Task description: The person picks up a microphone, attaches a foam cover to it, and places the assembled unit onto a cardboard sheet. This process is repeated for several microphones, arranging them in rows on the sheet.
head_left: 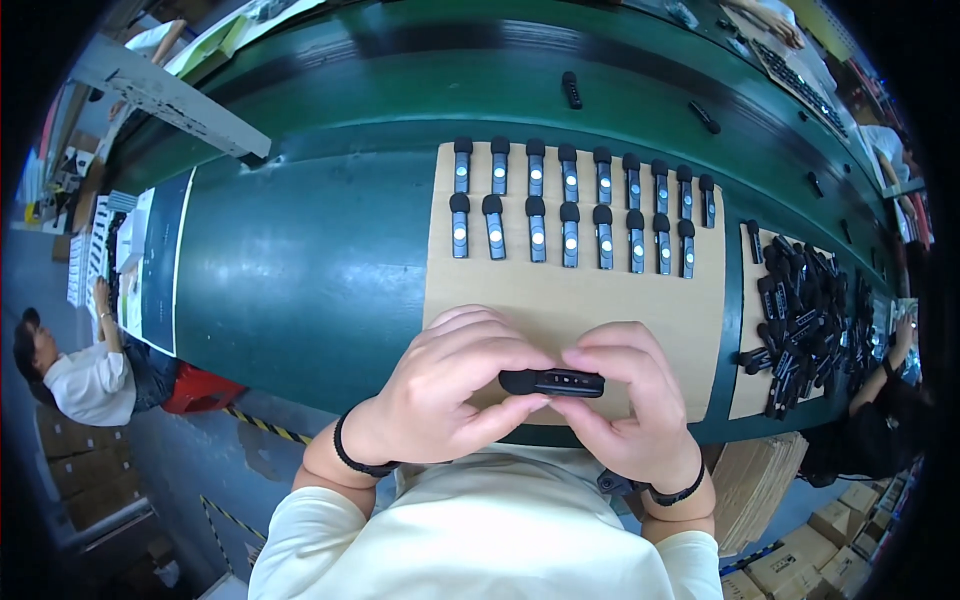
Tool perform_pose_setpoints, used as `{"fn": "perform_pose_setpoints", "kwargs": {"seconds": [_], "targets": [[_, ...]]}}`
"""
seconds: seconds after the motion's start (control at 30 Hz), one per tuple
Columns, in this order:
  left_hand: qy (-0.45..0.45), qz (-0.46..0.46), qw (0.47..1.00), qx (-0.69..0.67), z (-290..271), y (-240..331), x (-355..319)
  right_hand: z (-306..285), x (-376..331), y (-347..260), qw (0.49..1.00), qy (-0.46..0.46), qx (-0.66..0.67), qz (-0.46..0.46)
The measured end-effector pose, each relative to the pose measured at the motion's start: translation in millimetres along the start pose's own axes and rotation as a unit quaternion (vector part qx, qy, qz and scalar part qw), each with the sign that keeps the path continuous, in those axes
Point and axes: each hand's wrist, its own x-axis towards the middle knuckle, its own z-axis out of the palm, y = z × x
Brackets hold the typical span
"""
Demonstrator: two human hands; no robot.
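Observation:
Between my two hands lies a small black wireless microphone (566,383), held level above the near edge of a cardboard sheet (575,305). Its rounded foam tip points left, and a row of small marks or contacts shows on its side. My left hand (450,380) pinches it at the foam end. The fingers and thumb of my right hand (635,395) close on the other end. Beyond my hands, two rows of similar microphones (537,225) lie on the cardboard, foam tips pointing away from me, most with a pale round spot.
A heap of black microphones (795,320) covers another cardboard sheet on the right. Past the green table (300,270) runs a green conveyor belt (430,65) carrying scattered microphones. A metal post (170,95) stands at the far left. Other people (90,380) sit at both sides.

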Motion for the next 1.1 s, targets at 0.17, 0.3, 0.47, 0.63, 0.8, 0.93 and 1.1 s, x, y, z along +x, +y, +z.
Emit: {"fn": "perform_pose_setpoints", "kwargs": {"seconds": [0.17,0.3,0.47,0.63,0.8,0.93,1.1], "targets": [[0.044,0.023,0.999,0.002,0.2,1.9,-2.9,5.2,-11.2,5.4,0.999,0.025,0.027,0.002],[0.045,0.024,0.999,0.005,-1.7,5.2,-1.3,7.1,-10.9,5.6,0.999,0.039,0.019,-0.008],[0.041,0.042,0.998,0.019,-2.5,4.7,-1.2,8.1,-10.2,6.8,0.999,0.043,0.016,-0.017],[0.040,0.044,0.998,0.027,-2.6,4.3,0.6,9.4,-8.3,7.7,0.998,0.055,0.005,-0.024],[0.042,0.041,0.998,0.025,-2.1,3.9,2.5,8.6,-7.3,9.2,0.998,0.053,-0.001,-0.029],[0.049,0.027,0.998,0.015,-0.5,2.3,2.4,8.1,-5.3,9.2,0.998,0.056,-0.007,-0.033],[0.051,-0.004,0.999,0.000,5.6,-0.6,1.7,7.2,-3.4,5.9,0.993,0.081,0.089,0.001]]}}
